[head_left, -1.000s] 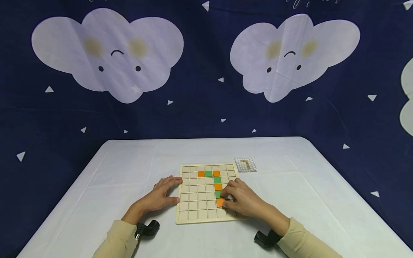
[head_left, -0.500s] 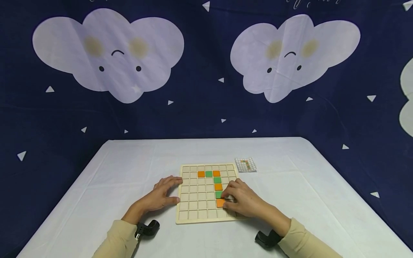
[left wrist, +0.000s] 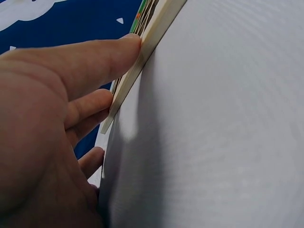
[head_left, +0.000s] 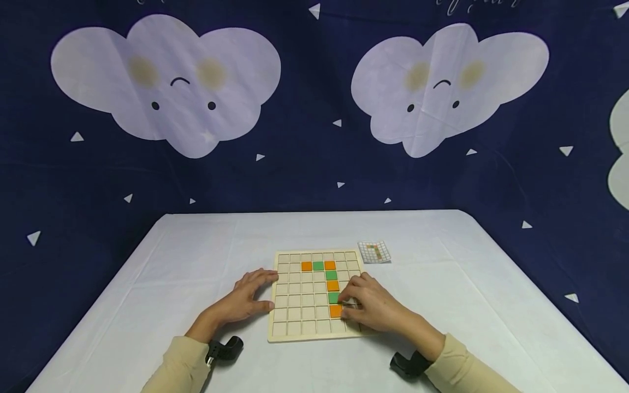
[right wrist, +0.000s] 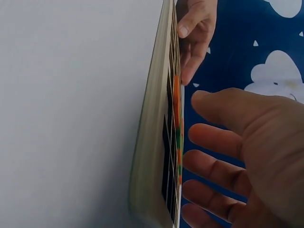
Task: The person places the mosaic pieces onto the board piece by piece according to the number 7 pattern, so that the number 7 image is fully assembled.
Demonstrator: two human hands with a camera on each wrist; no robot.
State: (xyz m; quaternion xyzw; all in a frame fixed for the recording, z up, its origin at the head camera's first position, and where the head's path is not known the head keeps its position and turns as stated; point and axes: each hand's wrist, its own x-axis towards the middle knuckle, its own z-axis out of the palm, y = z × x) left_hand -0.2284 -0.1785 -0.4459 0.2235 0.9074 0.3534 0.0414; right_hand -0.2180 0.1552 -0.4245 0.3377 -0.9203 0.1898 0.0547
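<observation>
A pale wooden grid board (head_left: 301, 339) lies flat on the white table. Orange and green square tiles alternate in its cells: a short row near the top, then a column running down. My left hand (head_left: 241, 299) touches the board's left edge with thumb and fingertips; the left wrist view has the thumb (left wrist: 102, 59) against that rim. Over the board's right part hovers my right hand (head_left: 373, 307), beside the lowest orange tile (head_left: 335, 311) and the green tile (head_left: 333, 298) above it. In the right wrist view its loosely bent fingers (right wrist: 213, 164) hold nothing. It hides the board's lower right cells.
Just beyond the board's upper right corner lies a small printed card (head_left: 374, 252) with a coloured grid pattern. A dark blue cloth (head_left: 314, 180) with clouds hangs behind the table. Black wrist devices (head_left: 227, 348) sit below both hands.
My right hand has drifted very slightly to the right, so a little more of the lowest green and orange tiles shows. The left hand stays at the board's edge.
</observation>
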